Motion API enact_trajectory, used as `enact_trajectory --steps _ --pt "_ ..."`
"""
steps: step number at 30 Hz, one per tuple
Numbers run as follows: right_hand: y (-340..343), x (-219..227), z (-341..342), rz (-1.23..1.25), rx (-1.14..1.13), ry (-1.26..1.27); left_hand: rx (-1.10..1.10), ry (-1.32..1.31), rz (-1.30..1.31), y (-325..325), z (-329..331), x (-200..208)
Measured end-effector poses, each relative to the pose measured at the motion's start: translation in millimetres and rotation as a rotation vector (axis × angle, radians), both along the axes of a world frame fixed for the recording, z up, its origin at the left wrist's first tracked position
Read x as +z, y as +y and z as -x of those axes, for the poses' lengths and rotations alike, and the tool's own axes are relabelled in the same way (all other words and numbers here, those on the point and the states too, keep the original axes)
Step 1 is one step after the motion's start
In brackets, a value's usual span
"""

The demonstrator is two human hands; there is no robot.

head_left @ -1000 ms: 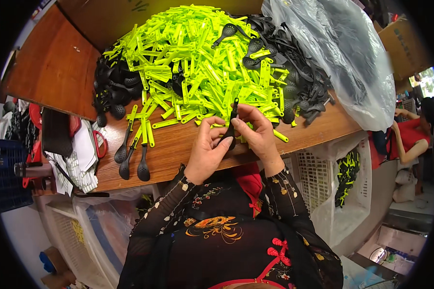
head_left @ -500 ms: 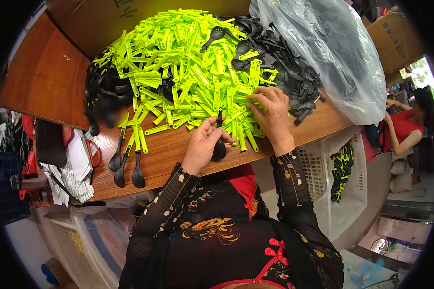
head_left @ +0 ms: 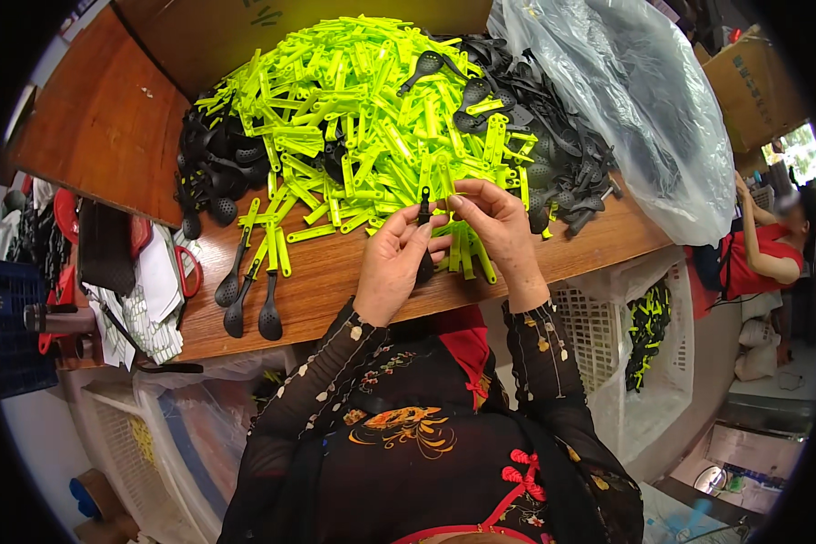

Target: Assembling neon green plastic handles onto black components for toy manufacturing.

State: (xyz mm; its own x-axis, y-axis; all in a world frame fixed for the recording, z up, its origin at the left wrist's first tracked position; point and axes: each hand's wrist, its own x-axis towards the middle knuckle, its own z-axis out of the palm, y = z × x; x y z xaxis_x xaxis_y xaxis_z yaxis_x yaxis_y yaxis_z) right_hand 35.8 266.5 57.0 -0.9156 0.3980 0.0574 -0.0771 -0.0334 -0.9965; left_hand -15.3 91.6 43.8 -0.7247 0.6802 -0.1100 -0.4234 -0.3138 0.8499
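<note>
Checked at near edge of table (head_left: pixel 335 281), approx. mid-length: spoon (head_left: pixel 425 266), black, bowl twd near edge, stem end twd far edge. Gripped in L hand (head_left: pixel 392 263), thumb & fingers closed on stem. Just beside, on R: R hand (head_left: pixel 499 227), thumb & forefinger drawn nearly tog., tips nr stem end; unable to tell whether touching spoon or pinching anything. Below R hand, nr near edge: few loose handles (head_left: pixel 466 254), green. Twd far edge: large green pile (head_left: pixel 363 100), same type. Twd R edge: black heap (head_left: pixel 576 172) of spoons, w/ clear bag (head_left: pixel 644 118) beside. Twd L edge: smaller heap (head_left: pixel 222 172), also black spoons. Nr near L corner: 3 spoons (head_left: pixel 270 322) side by side, bowls twd near edge, green at stem ends. At L edge: papers (head_left: pixel 154 290), white. Below near edge, R side: crate (head_left: pixel 589 322), white. Well apart, beyond R edge: co-worker (head_left: pixel 771 258) in red.
</note>
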Motion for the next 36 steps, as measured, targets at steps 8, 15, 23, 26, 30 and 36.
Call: enact_trajectory --steps 8,15,23,26,30,36 --pt "-11 2 -2 0.423 0.155 0.045 0.001 0.029 0.021 -14 -5 4" --pt "-21 5 -3 0.055 0.013 0.071 -0.034 -0.098 0.001 -12 -2 -2" --pt "-12 26 10 -0.654 0.065 0.168 -0.083 -0.136 -0.001 -1 7 -7" --pt "-14 23 14 -0.472 0.151 0.056 -0.11 -0.132 -0.026 -1 11 -8" --pt "-6 15 22 -0.314 0.221 0.099 -0.152 -0.047 0.019 -1 13 -5" --pt "-7 10 14 0.169 0.339 -0.004 -0.172 -0.013 0.034 -1 9 -4"
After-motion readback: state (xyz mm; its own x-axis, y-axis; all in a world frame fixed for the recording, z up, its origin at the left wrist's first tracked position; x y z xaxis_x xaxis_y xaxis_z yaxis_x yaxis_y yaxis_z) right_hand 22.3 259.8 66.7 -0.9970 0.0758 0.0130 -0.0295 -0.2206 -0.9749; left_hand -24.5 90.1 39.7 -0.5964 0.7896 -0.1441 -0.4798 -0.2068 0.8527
